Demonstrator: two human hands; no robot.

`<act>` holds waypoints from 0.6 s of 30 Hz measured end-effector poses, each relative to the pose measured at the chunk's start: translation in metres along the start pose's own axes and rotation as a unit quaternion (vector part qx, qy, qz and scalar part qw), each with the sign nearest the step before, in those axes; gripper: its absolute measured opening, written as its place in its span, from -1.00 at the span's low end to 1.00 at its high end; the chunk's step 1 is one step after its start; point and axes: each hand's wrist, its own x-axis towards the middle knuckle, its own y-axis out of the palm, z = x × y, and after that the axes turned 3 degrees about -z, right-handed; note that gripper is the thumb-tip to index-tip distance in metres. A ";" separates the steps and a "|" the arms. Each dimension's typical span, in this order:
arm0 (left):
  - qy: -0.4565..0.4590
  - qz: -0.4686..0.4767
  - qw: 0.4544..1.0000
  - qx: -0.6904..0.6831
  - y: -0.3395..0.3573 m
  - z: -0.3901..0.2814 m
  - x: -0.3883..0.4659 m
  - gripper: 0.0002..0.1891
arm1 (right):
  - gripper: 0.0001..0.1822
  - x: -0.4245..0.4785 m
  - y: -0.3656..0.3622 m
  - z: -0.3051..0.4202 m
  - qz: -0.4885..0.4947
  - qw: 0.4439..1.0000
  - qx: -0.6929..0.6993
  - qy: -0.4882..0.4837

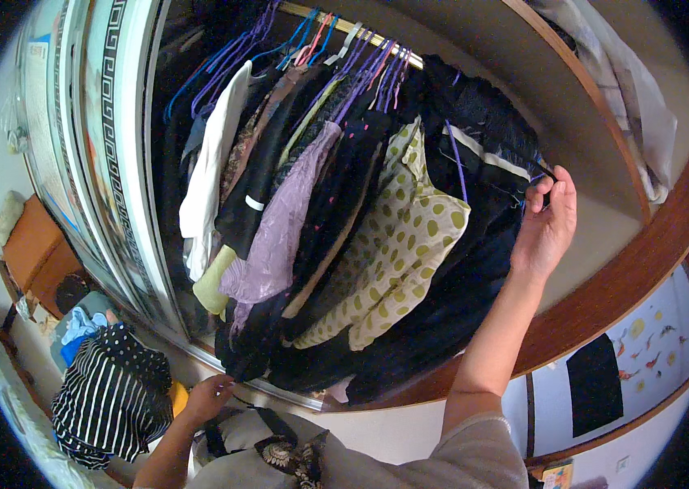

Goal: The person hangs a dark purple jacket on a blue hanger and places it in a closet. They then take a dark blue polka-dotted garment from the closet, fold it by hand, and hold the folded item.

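Clothes hang on wire hangers from a metal rod (356, 33) in an open wardrobe. My right hand (547, 214) is raised at the right end of the row, fingers pinching a thin black strap or edge of a dark garment (491, 143). Beside it hang a white garment with green dots (405, 244) and a purple hanger (457, 162). Further left are a lilac garment (283, 238) and a white one (216, 171). My left hand (210, 397) is low at the left, by the hem of a black garment (246, 354); whether it grips anything is unclear.
Sliding doors (136, 153) with a patterned border stand at the left. Beyond them lie a striped black-and-white cloth (112, 391) in a pile and an orange-brown box (42, 244). A curved-looking wooden edge (613, 269) runs along the right. Bagged fabric (631, 104) sits at the upper right.
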 end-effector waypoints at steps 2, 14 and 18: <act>-0.010 0.007 1.000 -0.005 0.001 0.002 0.001 -0.69 | -0.76 -0.003 0.004 -0.001 0.004 1.000 -0.024 0.000; -0.019 0.019 1.000 0.008 0.001 -0.006 -0.006 -0.66 | -0.72 -0.046 0.032 -0.022 0.163 0.941 -0.295 -0.040; -0.022 0.022 0.999 0.007 0.003 -0.015 -0.007 -0.64 | -0.70 -0.082 0.057 -0.032 0.281 0.903 -0.320 -0.056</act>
